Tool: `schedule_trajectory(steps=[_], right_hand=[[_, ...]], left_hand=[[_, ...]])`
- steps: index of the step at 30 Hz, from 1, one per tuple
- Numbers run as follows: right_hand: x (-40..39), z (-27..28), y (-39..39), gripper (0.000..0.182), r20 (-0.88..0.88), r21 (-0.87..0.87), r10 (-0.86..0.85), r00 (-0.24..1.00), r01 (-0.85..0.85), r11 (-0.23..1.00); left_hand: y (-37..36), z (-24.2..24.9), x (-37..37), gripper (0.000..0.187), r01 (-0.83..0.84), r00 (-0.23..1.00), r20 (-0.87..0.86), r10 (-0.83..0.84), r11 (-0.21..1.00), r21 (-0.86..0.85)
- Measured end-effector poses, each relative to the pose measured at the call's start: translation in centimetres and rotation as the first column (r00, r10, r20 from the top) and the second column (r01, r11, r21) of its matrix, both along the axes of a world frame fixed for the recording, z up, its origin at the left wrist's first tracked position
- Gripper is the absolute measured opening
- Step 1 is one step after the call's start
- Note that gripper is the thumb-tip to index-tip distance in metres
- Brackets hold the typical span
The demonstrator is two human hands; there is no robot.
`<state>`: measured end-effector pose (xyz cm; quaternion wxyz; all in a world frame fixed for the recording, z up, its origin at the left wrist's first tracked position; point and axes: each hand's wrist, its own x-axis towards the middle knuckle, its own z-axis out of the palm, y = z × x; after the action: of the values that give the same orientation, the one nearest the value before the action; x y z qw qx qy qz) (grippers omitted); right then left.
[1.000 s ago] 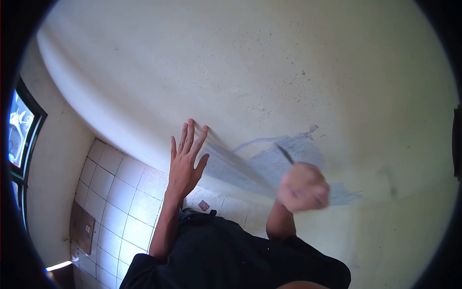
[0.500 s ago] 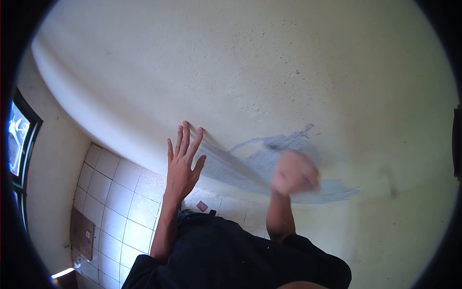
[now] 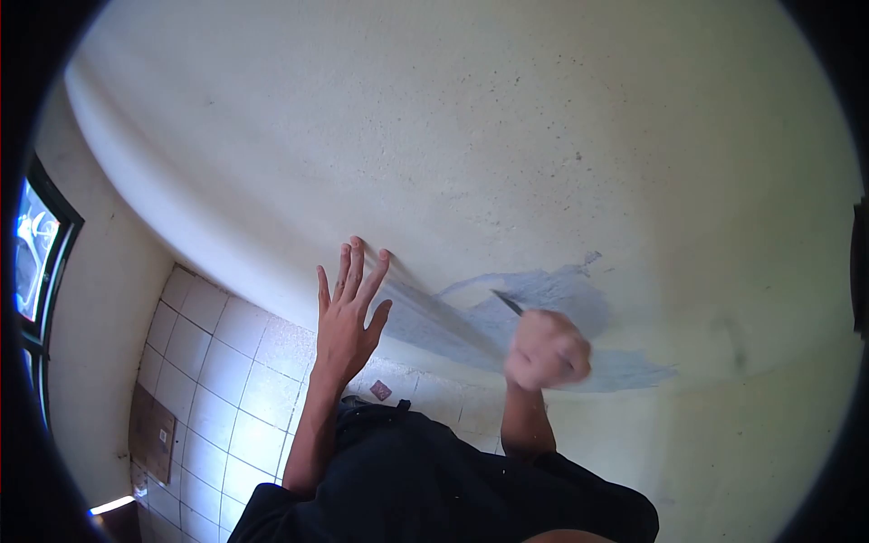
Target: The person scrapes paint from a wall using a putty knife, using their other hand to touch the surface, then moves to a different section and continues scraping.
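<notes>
My left hand [image 3: 344, 335] is spread with its fingertips against the cream-painted wall [image 3: 434, 127]. A thin, dark, pointed blade [image 3: 508, 302] juts up and left from the fist of my right hand [image 3: 549, 349], its handle hidden by the fingers. The blade's tip lies over a bluish-grey bare patch [image 3: 566, 299], where the paint is gone in a ragged shape. An island of cream paint remains inside that patch, just left of the blade tip.
Pale floor tiles [image 3: 226, 362] run along the wall's base at lower left. A small reddish packet [image 3: 380, 390] lies on the floor near my waist. A brown board [image 3: 152, 434] sits by the far wall, below a dark-framed window [image 3: 41, 244].
My right hand has shifted slightly down, and the blade, blurred before, now shows clearly. My left hand stays against the wall. The view has tilted a little.
</notes>
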<state>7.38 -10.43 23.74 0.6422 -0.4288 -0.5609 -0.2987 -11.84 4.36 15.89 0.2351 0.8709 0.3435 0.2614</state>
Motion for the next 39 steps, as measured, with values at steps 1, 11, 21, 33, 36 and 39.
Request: schedule_trajectory(steps=[1, 11, 21, 33, 36, 39], right_hand=[[-0.5, 1.2, -0.8, 0.025, -0.01, 0.089, 0.185, 0.983, -0.183, 0.979], [0.4, -1.1, 0.4, 0.034, 0.011, 0.038, -0.003, 1.0, 0.003, 0.999], [0.4, -3.4, 1.3, 0.025, 0.036, 0.054, -0.119, 0.992, 0.117, 0.992], [0.2, -3.7, 0.4, 0.012, 0.093, 0.01, 0.016, 0.996, -0.017, 1.0], [-1.2, 1.4, -1.7, 0.01, 0.094, 0.145, 0.265, 0.96, -0.277, 0.95], [-0.7, 0.9, -0.8, 0.015, 0.103, 0.093, 0.109, 0.989, -0.118, 0.989]], left_hand=[[-0.1, -0.1, 0.0, 0.08, 0.003, 1.0, -0.016, -0.003, 1.0, 0.003], [-0.1, 0.1, 0.2, 0.079, -0.021, 1.0, 0.018, 0.021, 1.0, 0.005], [-0.2, 0.2, 0.0, 0.081, -0.008, 1.0, 0.002, 0.008, 1.0, 0.014], [0.3, 0.2, 0.1, 0.082, 0.003, 1.0, -0.009, -0.003, 0.999, 0.044], [-0.2, -0.3, -0.2, 0.083, 0.013, 1.0, -0.027, -0.012, 0.999, 0.042], [0.0, -0.3, 0.0, 0.083, 0.004, 1.0, -0.018, -0.003, 0.999, 0.053]])
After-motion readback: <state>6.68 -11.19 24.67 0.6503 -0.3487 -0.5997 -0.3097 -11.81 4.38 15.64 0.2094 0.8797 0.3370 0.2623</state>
